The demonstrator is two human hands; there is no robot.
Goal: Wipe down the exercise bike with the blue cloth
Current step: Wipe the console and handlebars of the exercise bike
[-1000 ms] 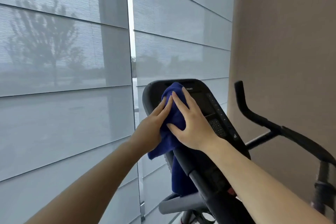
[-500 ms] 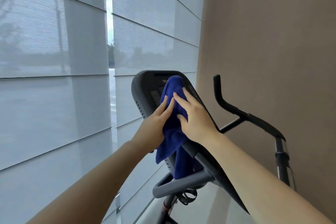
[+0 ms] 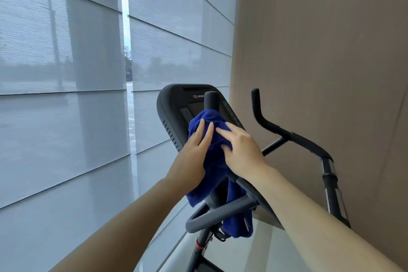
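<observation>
The black exercise bike (image 3: 174,106) stands in front of me with its console facing me. A blue cloth (image 3: 215,161) is wrapped around the near handlebar post in front of the console, and its loose end hangs down past the grey lower handlebar (image 3: 212,216). My left hand (image 3: 194,152) presses the cloth from the left with the fingers flat. My right hand (image 3: 242,150) presses it from the right. The bare black tip of the post (image 3: 211,99) sticks up above the cloth.
The right handlebar (image 3: 276,130) curves up beside a beige wall (image 3: 320,51). Large windows with grey roller blinds (image 3: 66,73) fill the left side. The bike's frame (image 3: 198,252) runs down to a pale floor.
Both hands and the cloth have slid down from the console's top to the handlebar post, whose black tip now shows above the cloth. The view has shifted left.
</observation>
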